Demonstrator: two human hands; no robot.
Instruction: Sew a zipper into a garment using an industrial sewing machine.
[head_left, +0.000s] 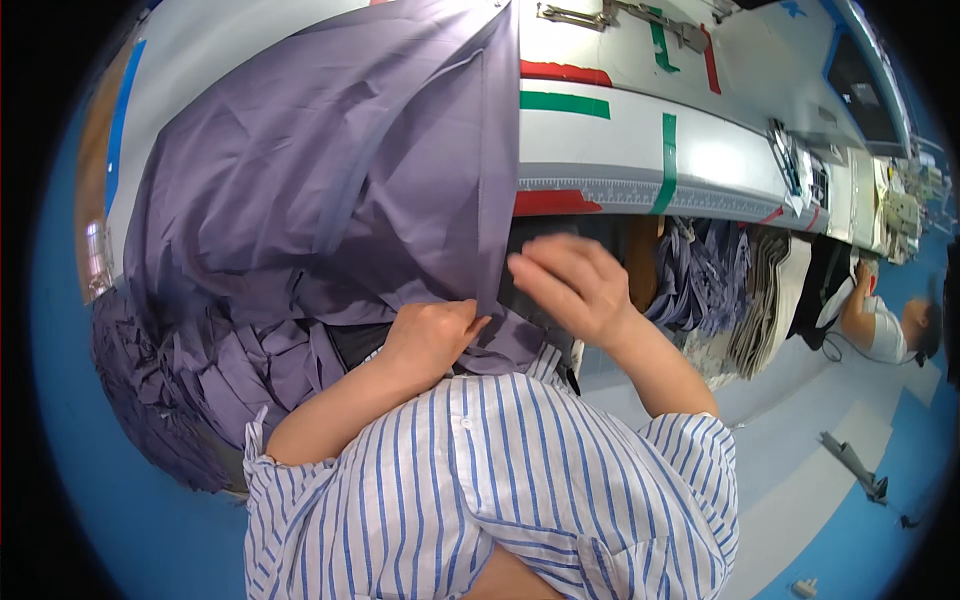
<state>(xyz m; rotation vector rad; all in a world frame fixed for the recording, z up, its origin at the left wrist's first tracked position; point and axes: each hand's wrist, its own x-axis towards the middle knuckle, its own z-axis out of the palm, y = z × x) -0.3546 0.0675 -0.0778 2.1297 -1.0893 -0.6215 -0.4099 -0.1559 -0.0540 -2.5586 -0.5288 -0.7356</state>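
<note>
A large sheet of purple-grey fabric (320, 170) lies spread over the white worktable (600, 130) and hangs off its near edge. My left hand (432, 332) is closed on the fabric's lower edge, pinching it near a long fold that runs up the cloth. Just to the right, my right hand (570, 285) hovers in front of the table edge with its fingers apart and slightly blurred, holding nothing. A pile of purple-grey fabric pieces (190, 380) sits below and to the left of my left hand.
The table carries red and green tape marks (565, 102) and a ruler strip along its edge. Stacked purple and grey cloth (730, 290) lies under the table at right. Another person (885, 320) works at far right beside a machine. The floor is blue.
</note>
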